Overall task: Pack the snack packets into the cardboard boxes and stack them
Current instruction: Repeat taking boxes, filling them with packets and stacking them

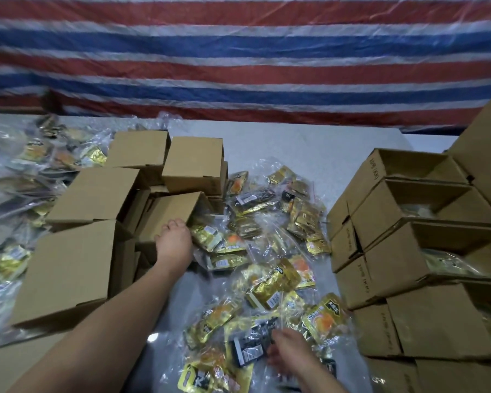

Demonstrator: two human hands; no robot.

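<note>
Clear bags of gold and black snack packets (270, 239) lie scattered over the grey table (309, 143). My left hand (174, 236) reaches forward and grips the edge of a small empty cardboard box (167, 214) lying on its side in a heap of empty boxes (193, 163). My right hand (288, 351) is low at the front, fingers closed on a bag holding a black packet (251, 346). At the right stands a stack of boxes (403, 251), open toward me, with bagged packets inside some of them.
More bagged packets (20, 171) pile up along the left side behind a large box (68, 268). A red, white and blue striped tarp (238, 52) hangs behind the table. A taller box (488, 154) stands at the far right.
</note>
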